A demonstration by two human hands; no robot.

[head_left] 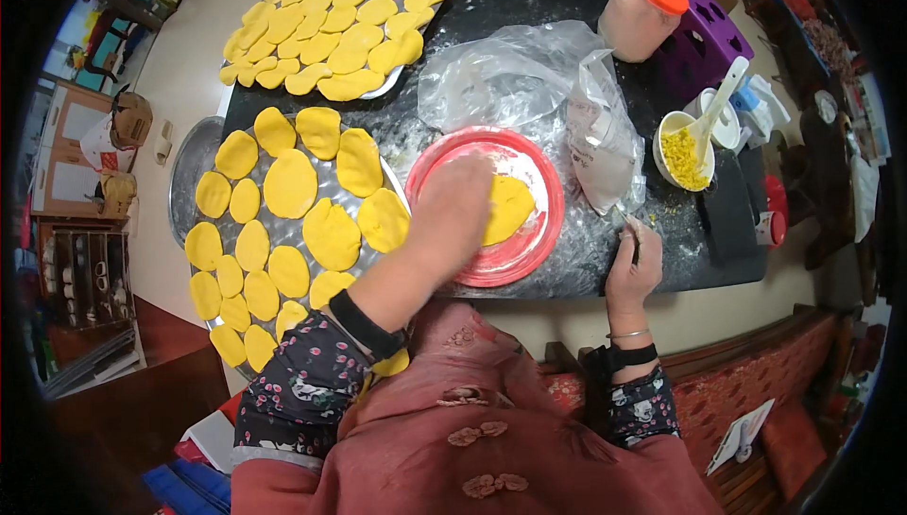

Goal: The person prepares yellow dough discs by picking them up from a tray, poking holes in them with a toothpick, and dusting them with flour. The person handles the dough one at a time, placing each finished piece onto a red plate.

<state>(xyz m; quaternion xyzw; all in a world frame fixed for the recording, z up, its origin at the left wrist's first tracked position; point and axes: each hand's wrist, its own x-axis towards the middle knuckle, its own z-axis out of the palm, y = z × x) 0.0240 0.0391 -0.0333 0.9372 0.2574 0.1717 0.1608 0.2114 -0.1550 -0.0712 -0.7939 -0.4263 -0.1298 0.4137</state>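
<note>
My left hand (458, 208) reaches over a red plate (551, 231) dusted with white powder. It touches or hovers just beside the left side of a flat yellow dough piece (510, 209); motion blur hides its fingers. Close to the table's front edge, my right hand (635, 267) has its fingertips pinched together. Something small and thin seems to be in them, too small to make out. Just beyond those fingertips lies a clear plastic bag (603, 151) with whitish powder inside.
Flattened yellow dough pieces cover a round metal tray (312, 175) at left and another tray (376, 90) behind it. A crumpled plastic bag (501, 71) lies behind the plate. At right are a red-lidded jar (635, 19), purple box (718, 33) and bowl of yellow crumbs (667, 167) with a spoon (718, 104).
</note>
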